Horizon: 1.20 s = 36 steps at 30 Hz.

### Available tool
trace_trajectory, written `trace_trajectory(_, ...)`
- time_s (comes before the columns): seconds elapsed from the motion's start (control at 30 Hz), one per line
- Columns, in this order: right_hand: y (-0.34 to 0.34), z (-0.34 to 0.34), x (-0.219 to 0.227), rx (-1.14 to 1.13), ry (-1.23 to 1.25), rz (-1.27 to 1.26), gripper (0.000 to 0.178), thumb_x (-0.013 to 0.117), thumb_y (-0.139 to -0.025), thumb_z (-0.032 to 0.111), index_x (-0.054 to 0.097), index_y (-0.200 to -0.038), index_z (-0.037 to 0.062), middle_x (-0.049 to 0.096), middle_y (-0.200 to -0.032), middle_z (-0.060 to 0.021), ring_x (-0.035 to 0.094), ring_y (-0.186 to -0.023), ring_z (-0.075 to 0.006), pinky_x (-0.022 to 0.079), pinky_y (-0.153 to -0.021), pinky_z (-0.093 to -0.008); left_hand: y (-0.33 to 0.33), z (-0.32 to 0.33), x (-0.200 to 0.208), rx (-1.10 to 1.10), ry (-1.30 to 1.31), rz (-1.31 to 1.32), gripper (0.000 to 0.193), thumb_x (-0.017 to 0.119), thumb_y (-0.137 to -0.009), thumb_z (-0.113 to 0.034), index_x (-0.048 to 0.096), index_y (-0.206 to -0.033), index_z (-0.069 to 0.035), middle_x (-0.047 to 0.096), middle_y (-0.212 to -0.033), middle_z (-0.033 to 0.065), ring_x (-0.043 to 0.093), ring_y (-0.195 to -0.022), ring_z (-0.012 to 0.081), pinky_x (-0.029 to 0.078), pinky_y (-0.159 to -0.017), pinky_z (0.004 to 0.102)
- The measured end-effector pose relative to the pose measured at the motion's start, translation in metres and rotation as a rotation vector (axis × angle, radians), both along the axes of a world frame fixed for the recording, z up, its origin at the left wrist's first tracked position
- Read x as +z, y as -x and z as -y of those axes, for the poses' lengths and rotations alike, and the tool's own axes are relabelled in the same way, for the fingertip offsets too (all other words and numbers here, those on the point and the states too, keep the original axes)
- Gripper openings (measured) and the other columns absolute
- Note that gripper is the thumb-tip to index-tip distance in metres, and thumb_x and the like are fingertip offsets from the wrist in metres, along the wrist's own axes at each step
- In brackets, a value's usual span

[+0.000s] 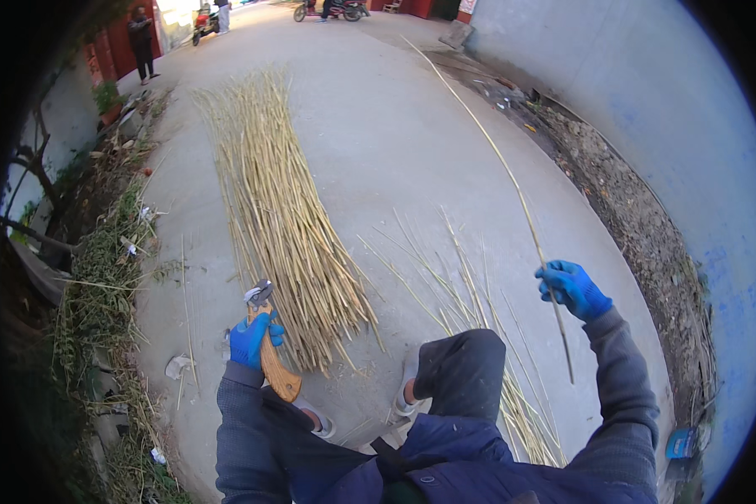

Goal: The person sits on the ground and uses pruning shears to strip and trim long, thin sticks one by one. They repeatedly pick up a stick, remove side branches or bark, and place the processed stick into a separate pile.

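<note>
My left hand (254, 338), in a blue glove, is shut on the wooden handle of a small hatchet (270, 344) whose metal head points up and away from me. My right hand (570, 287), also in a blue glove, grips a long thin yellow reed stalk (502, 164) that slants up and away toward the far left. A big bundle of the same stalks (273, 210) lies on the concrete in front of the hatchet. A thinner scatter of loose stalks (470, 311) lies by my right leg.
My bent knee (466, 370) and shoes (405, 386) sit low in the middle. Weeds and litter edge the path on the left (109, 286). A pale wall (647, 92) with rubble at its foot runs along the right. A person (143, 42) and parked scooters (332, 8) stand far off.
</note>
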State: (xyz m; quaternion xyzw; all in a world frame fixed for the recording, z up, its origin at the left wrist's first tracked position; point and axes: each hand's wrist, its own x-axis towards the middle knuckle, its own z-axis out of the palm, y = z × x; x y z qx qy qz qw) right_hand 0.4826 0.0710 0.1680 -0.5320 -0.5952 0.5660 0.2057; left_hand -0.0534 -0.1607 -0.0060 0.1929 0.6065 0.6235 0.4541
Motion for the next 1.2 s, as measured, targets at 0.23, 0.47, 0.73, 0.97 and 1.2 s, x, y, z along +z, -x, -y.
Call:
trace_trajectory(0.23, 0.102, 0.003, -0.017, 0.068, -0.028, -0.570, 0.025, 0.059, -0.094, 0.017, 0.059, -0.109, -0.0037, 0.065, -0.087, -0.0080, 0.059, -0.071, -0.0111, 0.054, -0.077, -0.0255, -0.138, 0.040, 0.073, -0.655, 0.078, 0.093, 0.038, 0.062, -0.094, -0.026, 0.060, -0.118, 0.004, 0.068, -0.080, 0.0125, 0.065, -0.064, 0.0169, 0.055, -0.058, 0.0285)
trace_trajectory(0.47, 0.163, 0.022, -0.020, 0.108, -0.111, -0.675, 0.033, 0.057, -0.096, 0.024, 0.057, -0.115, -0.0026, 0.064, -0.091, -0.0061, 0.060, -0.080, -0.0121, 0.052, -0.079, -0.0260, -0.202, 0.084, 0.112, -0.859, 0.218, -0.066, 0.033, 0.064, -0.093, -0.026, 0.061, -0.111, 0.001, 0.068, -0.080, 0.0085, 0.065, -0.067, 0.0126, 0.055, -0.061, 0.0278)
trace_trajectory(0.73, 0.173, 0.047, -0.029, 0.106, -0.060, -0.706, 0.034, 0.057, -0.096, 0.024, 0.058, -0.117, -0.0029, 0.065, -0.092, -0.0065, 0.060, -0.080, -0.0113, 0.053, -0.085, -0.0295, -0.213, 0.091, 0.110, -0.812, 0.210, -0.087, 0.031, 0.063, -0.093, -0.025, 0.062, -0.107, 0.003, 0.068, -0.080, 0.0077, 0.066, -0.069, 0.0125, 0.055, -0.060, 0.0278)
trace_trajectory(0.97, 0.171, 0.055, -0.028, 0.111, -0.045, -0.698, 0.035, 0.057, -0.096, 0.025, 0.058, -0.117, -0.0033, 0.064, -0.093, -0.0061, 0.060, -0.082, -0.0114, 0.053, -0.087, -0.0307, -0.213, 0.091, 0.103, -0.855, 0.212, -0.103, 0.031, 0.063, -0.093, -0.026, 0.062, -0.105, 0.002, 0.070, -0.081, 0.0104, 0.067, -0.070, 0.0139, 0.056, -0.062, 0.0289)
trace_trajectory(1.2, 0.171, 0.056, -0.038, 0.109, -0.050, -0.784, 0.032, 0.055, -0.096, 0.020, 0.057, -0.116, -0.0056, 0.065, -0.090, -0.0083, 0.060, -0.078, -0.0131, 0.053, -0.077, -0.0275, -0.210, 0.091, 0.099, -0.878, 0.200, -0.067, 0.032, 0.063, -0.093, -0.027, 0.061, -0.108, 0.002, 0.070, -0.081, 0.0108, 0.067, -0.070, 0.0145, 0.055, -0.062, 0.0293)
